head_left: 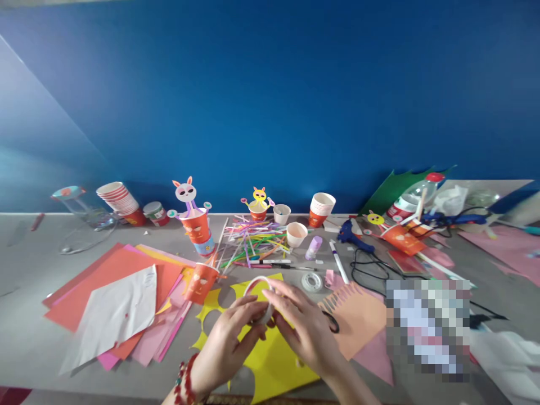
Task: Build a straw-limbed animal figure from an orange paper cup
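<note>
A white ring-shaped thing [258,279] with a reddish inner edge is between my two hands, above a yellow sheet [282,355] with round cut-outs. My left hand [231,337] grips it from the left, thumb and fingers bent inward. From the right, the fingers of my right hand [301,323] close over its side. Fingers hide much of the ring, so its exact kind cannot be made out. Just beyond my right hand lies a tape roll [312,282]. The dark handle of a tool [332,322] peeks out beside that hand, on orange fringed paper [358,318].
Coloured paper sheets [90,281] and a tipped orange cup [201,283] lie left. Behind are paper straws [257,239], a cup figure with a rabbit head [194,225] and stacked cups [323,209]. A blue glue gun [354,236] with its cord [363,267] lies right, near a bottle [415,197].
</note>
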The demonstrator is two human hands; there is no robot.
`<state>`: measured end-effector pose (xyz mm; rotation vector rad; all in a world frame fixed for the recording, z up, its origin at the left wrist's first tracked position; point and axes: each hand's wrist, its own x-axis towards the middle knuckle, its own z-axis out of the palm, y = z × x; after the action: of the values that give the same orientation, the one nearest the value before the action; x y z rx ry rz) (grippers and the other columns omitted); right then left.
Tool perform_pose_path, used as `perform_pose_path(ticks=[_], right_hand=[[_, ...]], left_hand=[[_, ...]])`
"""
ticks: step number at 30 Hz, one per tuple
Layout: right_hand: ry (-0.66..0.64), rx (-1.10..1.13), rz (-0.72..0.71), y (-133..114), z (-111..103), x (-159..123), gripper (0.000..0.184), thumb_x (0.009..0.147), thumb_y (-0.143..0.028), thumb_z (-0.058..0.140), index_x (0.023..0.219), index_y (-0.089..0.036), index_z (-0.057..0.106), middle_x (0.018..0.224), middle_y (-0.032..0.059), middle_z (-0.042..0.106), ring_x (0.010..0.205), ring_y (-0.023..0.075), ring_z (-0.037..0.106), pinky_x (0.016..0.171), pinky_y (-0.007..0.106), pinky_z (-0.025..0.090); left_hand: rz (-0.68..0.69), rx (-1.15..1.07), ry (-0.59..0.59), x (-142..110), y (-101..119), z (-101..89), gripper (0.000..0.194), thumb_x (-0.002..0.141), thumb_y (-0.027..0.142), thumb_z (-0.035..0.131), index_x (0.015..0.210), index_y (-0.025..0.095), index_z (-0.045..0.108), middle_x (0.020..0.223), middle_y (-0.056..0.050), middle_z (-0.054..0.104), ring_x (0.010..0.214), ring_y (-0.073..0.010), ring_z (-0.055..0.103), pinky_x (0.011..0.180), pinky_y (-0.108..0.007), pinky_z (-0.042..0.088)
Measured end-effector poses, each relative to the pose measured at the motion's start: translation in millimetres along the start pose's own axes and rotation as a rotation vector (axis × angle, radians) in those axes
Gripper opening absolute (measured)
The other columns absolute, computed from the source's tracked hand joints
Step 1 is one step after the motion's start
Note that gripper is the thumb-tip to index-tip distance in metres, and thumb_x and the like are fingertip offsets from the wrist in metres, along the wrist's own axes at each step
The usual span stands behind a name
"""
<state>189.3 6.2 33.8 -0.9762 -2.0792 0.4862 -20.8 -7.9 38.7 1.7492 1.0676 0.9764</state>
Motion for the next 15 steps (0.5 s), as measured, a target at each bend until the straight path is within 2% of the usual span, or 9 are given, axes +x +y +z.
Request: perform_pose_path(ticks=[3,6,10,15], right_hand=[[0.075,0.15,0.085,3.1,3.1,-0.1,0.033,0.097,-0.02,0.052,0.125,-0.03,0.066,0.123,0.0082,0.071,0.116,0.0272,0.065,0.098,0.04,0.054],[0.192,0.381,0.24,9.8,9.9,-2.6,0.021,0.095,-0.032,0.057,0.109,-0.027,0.072,0.113,0.009,0.075,0.105,0.0275,0.071,0.089,0.038,0.059],[0.264,0.64,0.505,12.6,16.2,-3.8,0.024,0.09,-0.044,0.064,0.103,-0.026,0.073,0.094,0.0079,0.078,0.081,0.0261,0.075,0.075,0.036,0.062],[0.289,0.903,0.673,11.6,23.5,-2.4,0.03,0.08,-0.049,0.075,0.09,-0.021,0.076,0.092,0.0088,0.078,0.078,0.0252,0.074,0.073,0.035,0.06]], left_hand=[[0.056,-0.004,-0.03,3.9,4.0,-1.2,0.026,0.086,0.026,0.07,0.111,0.027,0.074,0.092,-0.008,0.077,0.097,-0.0288,0.068,0.113,-0.046,0.032],[0.117,-0.056,-0.068,5.7,4.3,-4.0,0.019,0.087,0.028,0.069,0.105,0.026,0.076,0.091,-0.008,0.076,0.091,-0.0272,0.068,0.113,-0.046,0.031],[0.165,-0.091,-0.121,6.8,0.7,-4.4,0.022,0.093,0.031,0.061,0.106,0.024,0.076,0.097,-0.012,0.076,0.098,-0.0294,0.065,0.107,-0.047,0.037],[0.176,-0.272,-0.123,10.0,-5.0,-2.2,0.026,0.094,0.04,0.058,0.099,0.021,0.074,0.1,-0.014,0.075,0.105,-0.0314,0.063,0.1,-0.047,0.042]])
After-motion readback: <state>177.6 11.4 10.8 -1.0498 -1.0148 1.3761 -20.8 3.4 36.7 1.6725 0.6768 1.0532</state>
